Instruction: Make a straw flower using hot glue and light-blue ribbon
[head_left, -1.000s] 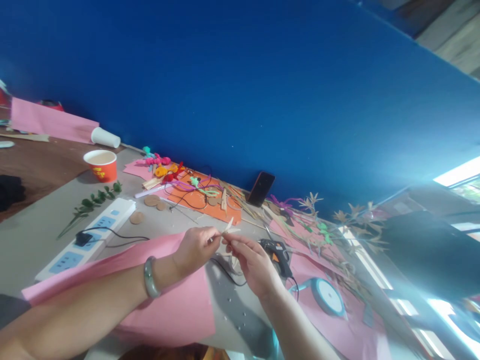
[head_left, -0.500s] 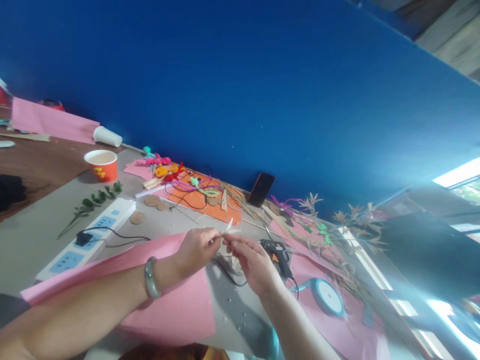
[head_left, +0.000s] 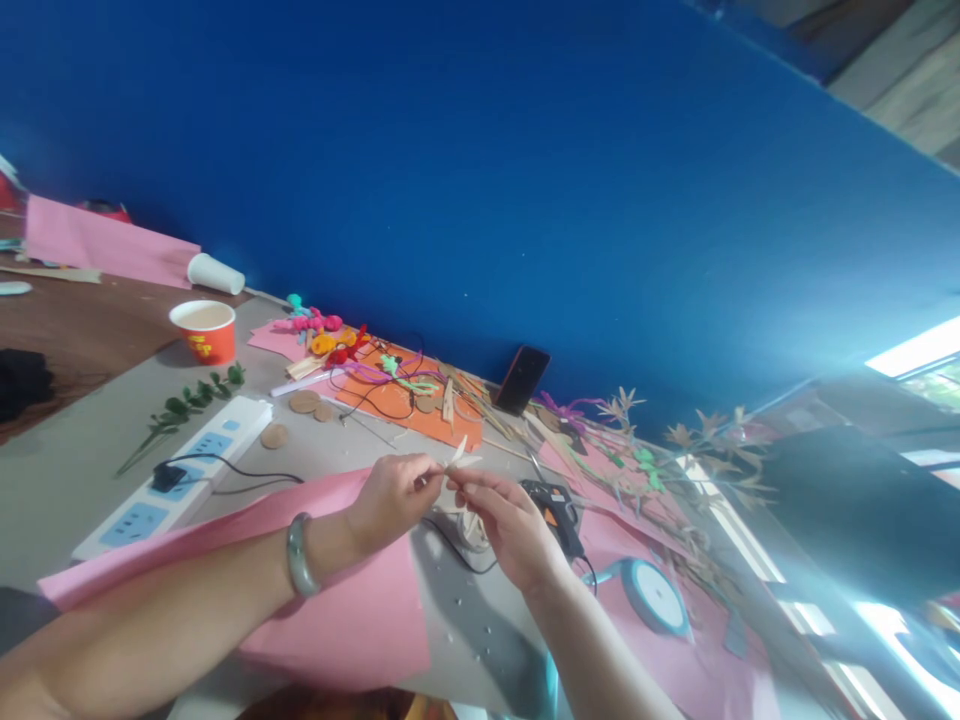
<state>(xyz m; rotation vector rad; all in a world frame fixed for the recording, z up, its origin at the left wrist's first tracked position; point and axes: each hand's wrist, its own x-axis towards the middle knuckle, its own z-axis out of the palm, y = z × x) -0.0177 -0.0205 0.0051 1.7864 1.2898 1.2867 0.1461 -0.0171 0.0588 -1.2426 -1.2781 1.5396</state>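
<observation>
My left hand (head_left: 396,500) and my right hand (head_left: 510,525) meet fingertip to fingertip above the table. Both pinch a small pale piece with pointed, leaf-like blades (head_left: 459,456), which sticks up and to the right from between the fingers. Its lower end is hidden by my fingertips. A pale bracelet (head_left: 301,555) circles my left wrist. Just right of my right hand lies a black and orange glue gun (head_left: 553,508) with its cord. Under my hands is a whitish coil (head_left: 471,532), partly covered by my right hand.
A white power strip (head_left: 176,475) with a black plug lies left, beside a green sprig (head_left: 187,402) and a red paper cup (head_left: 206,333). Pink paper (head_left: 352,635) spreads beneath my left arm. A phone (head_left: 523,380) leans on the blue wall (head_left: 480,200). A round turquoise-rimmed object (head_left: 657,596) lies right.
Hardly anything differs. My hands stay pinched together in the same place, and the pale piece has tilted very slightly.
</observation>
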